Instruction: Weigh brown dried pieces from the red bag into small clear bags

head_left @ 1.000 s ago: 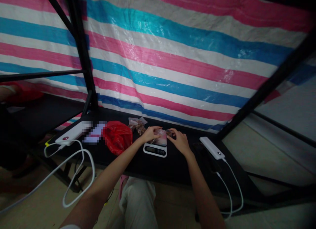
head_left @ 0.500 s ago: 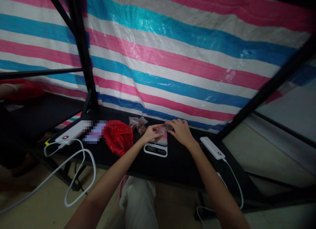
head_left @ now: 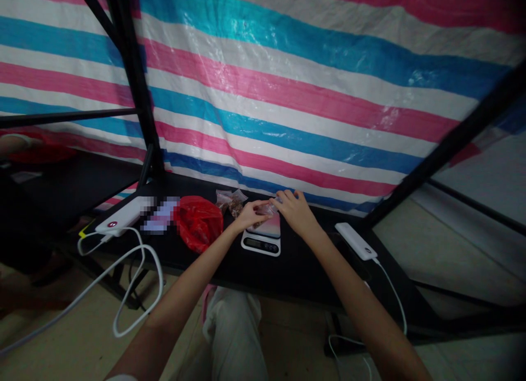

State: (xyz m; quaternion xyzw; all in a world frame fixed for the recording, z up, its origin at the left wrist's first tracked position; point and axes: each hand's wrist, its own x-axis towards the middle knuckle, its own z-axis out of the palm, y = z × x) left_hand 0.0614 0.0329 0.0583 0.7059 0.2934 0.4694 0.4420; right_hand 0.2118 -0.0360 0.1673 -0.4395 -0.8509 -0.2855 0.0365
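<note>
My left hand (head_left: 252, 215) and my right hand (head_left: 295, 211) hold a small clear plastic bag (head_left: 267, 209) between them, just above the back of a digital kitchen scale (head_left: 261, 242). The left hand grips the bag's near end, and the right fingertips pinch its far corner. The bag's contents are too small to tell. The scale's pale platform is partly hidden under my left hand. Left of it lies a clear bag of brown pieces (head_left: 230, 202), close to my left hand.
A red plastic bag (head_left: 198, 224) and a pixelated flat item (head_left: 161, 215) lie on the black table (head_left: 296, 277). White power banks (head_left: 123, 215) (head_left: 355, 241) trail white cables over the edge. Black metal posts (head_left: 137, 91) stand before a striped tarp (head_left: 287, 96).
Both hands have lifted the clear bag slightly and drawn it toward the back of the scale. The hands are closer together, and more of the scale's platform shows.
</note>
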